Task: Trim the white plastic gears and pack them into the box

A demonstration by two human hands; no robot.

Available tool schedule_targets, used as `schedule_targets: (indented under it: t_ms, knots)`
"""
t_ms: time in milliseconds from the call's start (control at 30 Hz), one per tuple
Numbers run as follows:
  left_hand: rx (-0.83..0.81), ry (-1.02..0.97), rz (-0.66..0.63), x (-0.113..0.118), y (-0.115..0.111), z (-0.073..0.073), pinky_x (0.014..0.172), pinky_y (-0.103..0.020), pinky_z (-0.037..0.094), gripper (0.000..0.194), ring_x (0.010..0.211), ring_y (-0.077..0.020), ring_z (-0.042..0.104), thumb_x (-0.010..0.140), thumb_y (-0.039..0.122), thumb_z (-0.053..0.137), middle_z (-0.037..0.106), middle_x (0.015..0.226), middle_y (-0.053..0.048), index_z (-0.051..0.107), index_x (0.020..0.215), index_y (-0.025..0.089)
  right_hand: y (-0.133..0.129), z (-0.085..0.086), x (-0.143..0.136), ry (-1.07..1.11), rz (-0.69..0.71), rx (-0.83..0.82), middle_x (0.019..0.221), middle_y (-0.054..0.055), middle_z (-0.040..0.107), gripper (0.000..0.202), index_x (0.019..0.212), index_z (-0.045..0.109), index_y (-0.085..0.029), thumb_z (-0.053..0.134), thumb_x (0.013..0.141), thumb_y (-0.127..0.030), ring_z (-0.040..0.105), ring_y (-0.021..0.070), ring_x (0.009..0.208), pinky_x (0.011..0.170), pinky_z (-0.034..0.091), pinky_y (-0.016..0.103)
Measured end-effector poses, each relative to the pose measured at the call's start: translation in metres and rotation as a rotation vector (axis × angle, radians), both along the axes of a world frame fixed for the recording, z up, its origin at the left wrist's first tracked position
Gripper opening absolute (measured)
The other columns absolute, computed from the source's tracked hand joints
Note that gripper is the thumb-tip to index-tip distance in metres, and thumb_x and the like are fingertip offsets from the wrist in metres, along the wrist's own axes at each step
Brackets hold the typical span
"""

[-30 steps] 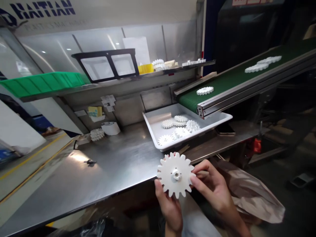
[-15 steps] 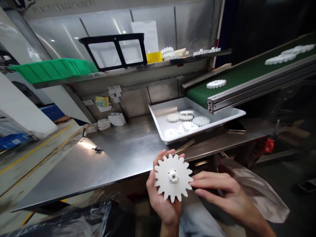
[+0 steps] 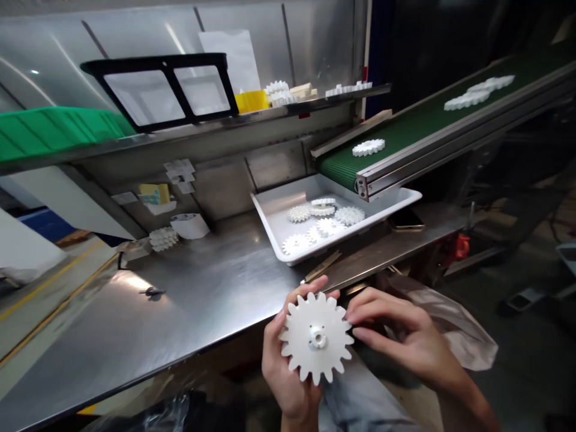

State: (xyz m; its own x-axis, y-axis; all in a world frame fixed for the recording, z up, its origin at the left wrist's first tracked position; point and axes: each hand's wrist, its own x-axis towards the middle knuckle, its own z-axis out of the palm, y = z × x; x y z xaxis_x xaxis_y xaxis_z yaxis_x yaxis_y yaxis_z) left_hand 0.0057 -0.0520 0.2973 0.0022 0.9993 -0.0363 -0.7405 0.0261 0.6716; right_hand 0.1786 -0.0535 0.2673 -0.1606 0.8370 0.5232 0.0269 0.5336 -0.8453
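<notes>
Okay, my left hand (image 3: pixel 284 369) cups gear (image 3: pixel 316 347) before table's (image 3: pixel 216 282) near edge, probably bearing it so my right hand (image 3: pixel 407 336) can work its rim; right pinch unclear. Tray (image 3: pixel 268 229) sits under belt's (image 3: pixel 414 129) low end, presumably as catcher.

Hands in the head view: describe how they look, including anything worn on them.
The left hand and right hand are both bare, without gloves. No sleeve, cuff, watch or bracelet shows at either wrist, and no ring is visible.
</notes>
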Motion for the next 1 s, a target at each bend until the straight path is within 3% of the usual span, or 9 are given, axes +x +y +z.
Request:
schedule_targets:
  t_ms: [133,267,433,567,767,1000]
  knots:
    - [0.015,-0.043,-0.059,-0.001,0.003,0.000,0.089,-0.042,0.062,0.045,0.100,-0.0328,0.077,0.095,0.044,0.049,0.081,0.106,-0.015,0.083,0.101,0.014,0.000,-0.001,-0.001,0.032,0.038,-0.065,0.103,0.004,0.072,0.015,0.104,0.080,-0.030,0.079,0.094,-0.020,0.071,0.0167,0.095,0.077,0.060,0.021]
    - [-0.026,-0.020,-0.075,-0.001,0.004,0.001,0.086,-0.041,0.063,0.047,0.099,-0.0320,0.077,0.097,0.042,0.045,0.081,0.106,-0.015,0.083,0.100,0.014,-0.001,0.001,-0.001,0.034,0.068,-0.106,0.103,0.006,0.071,0.011,0.103,0.081,-0.027,0.077,0.095,-0.021,0.071,0.0184,0.094,0.076,0.063,0.023]
    - [-0.016,-0.022,-0.103,-0.003,0.007,-0.003,0.091,-0.047,0.062,0.046,0.100,-0.0360,0.077,0.095,0.043,0.047,0.080,0.107,-0.016,0.082,0.100,0.013,0.000,0.003,0.000,-0.043,0.022,-0.034,0.099,0.006,0.074,0.007,0.099,0.081,-0.026,0.080,0.094,-0.022,0.071,0.0186,0.089,0.078,0.063,0.027]
    - [-0.029,-0.023,-0.137,-0.005,0.008,-0.002,0.085,-0.043,0.063,0.045,0.096,-0.0333,0.078,0.095,0.042,0.048,0.081,0.104,-0.016,0.082,0.098,0.012,0.001,0.001,0.002,-0.067,0.004,0.010,0.097,0.005,0.078,0.008,0.097,0.081,-0.026,0.083,0.091,-0.020,0.074,0.0203,0.090,0.084,0.062,0.032]
    - [-0.073,-0.007,-0.104,-0.006,0.012,-0.005,0.080,-0.041,0.065,0.043,0.094,-0.0321,0.079,0.093,0.042,0.052,0.081,0.102,-0.014,0.082,0.097,0.013,0.002,-0.001,0.002,-0.042,0.010,0.051,0.097,0.002,0.080,0.014,0.096,0.081,-0.027,0.080,0.092,-0.013,0.075,0.0181,0.090,0.084,0.060,0.029]
    - [-0.105,-0.043,-0.050,-0.003,0.017,-0.010,0.089,-0.044,0.064,0.042,0.093,-0.0319,0.079,0.091,0.043,0.055,0.082,0.102,-0.014,0.082,0.097,0.012,0.004,0.001,-0.005,-0.104,-0.073,0.096,0.101,0.003,0.079,0.016,0.105,0.081,-0.027,0.080,0.094,-0.016,0.074,0.0193,0.096,0.087,0.060,0.030]
